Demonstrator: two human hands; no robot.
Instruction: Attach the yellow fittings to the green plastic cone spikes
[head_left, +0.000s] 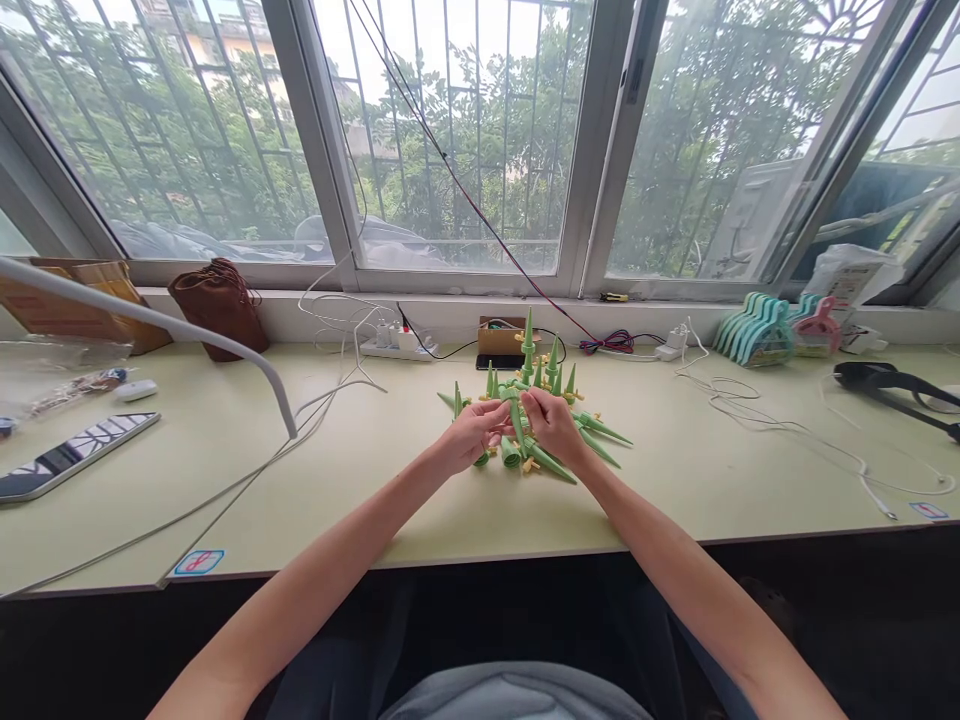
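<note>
Between my hands, over the middle of the table, is a green plastic watering spike [518,418], its tip pointing down. The fingers of my left hand [472,432] close on it from the left. At its upper end, my right hand [553,424] pinches it from the right; my fingers partly cover that end. Around and beneath my hands lie several more green spikes [551,462], some standing point up [528,340], others on their sides. Small yellow valves [530,465] are fitted to some of them. A hollow green cap end [511,455] faces me below my hands.
A small cardboard box [499,328] and a dark phone [499,362] are behind the spikes. White cables [330,400] cross the table's left side; a power strip [401,343] sits at the back. Teal hangers [754,330] and black goggles [892,380] lie right. A lamp arm [187,325] reaches over from the left.
</note>
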